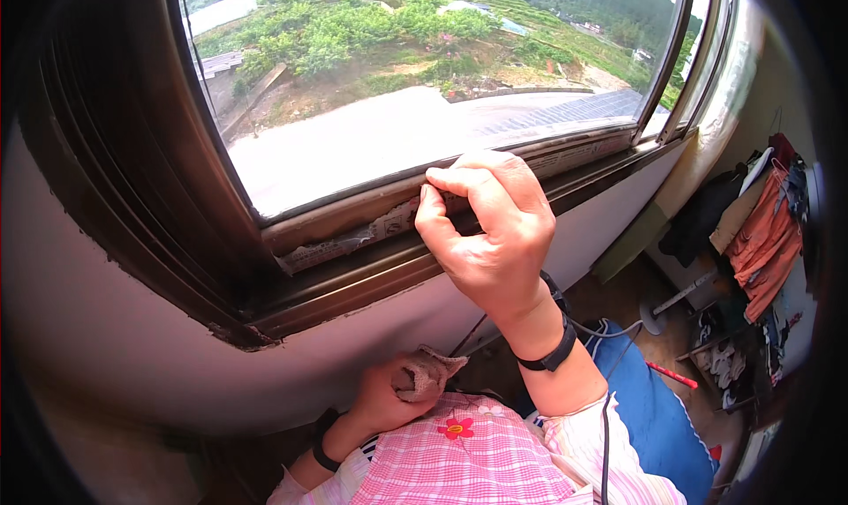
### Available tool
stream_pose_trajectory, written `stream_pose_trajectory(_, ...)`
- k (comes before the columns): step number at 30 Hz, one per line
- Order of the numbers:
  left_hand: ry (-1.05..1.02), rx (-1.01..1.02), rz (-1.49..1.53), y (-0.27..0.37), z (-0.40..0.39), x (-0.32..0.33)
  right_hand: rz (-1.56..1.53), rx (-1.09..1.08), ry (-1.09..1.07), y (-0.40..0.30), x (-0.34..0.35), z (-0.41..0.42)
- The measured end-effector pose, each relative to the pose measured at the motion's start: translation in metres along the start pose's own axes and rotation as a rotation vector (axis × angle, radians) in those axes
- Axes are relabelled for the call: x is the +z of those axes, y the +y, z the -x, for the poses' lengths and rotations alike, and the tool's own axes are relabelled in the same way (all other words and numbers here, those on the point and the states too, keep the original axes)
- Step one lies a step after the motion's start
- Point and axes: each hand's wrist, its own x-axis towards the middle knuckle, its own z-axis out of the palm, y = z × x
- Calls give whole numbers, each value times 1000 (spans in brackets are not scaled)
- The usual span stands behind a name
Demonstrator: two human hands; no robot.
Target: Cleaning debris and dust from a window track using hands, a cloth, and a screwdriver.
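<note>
My right hand is raised at the lower rail of the brown window frame, its thumb and forefinger almost meeting near the glass; whether anything thin is between the fingertips is not clear. Torn printed film clings to the rail just left of those fingers. Lower down, close to my pink checked apron, my left hand is closed around a crumpled grey-brown cloth. Each wrist wears a black band, and a cable runs along my right arm.
The window track and sill run across in front of me, above a pale wall. A blue cushion-like item lies at the right by a red stick. Clothes hang on a rack further right.
</note>
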Motion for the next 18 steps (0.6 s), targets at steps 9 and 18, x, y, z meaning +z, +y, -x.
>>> stream_pose_trajectory(9, 44, -91, 33, 5, 16, -25, -36, 61, -78, -1, -6, -1)
stream_pose_trajectory(18, 144, 87, 60, -7, 12, -29, 76, 3, -199, -10, -15, -5)
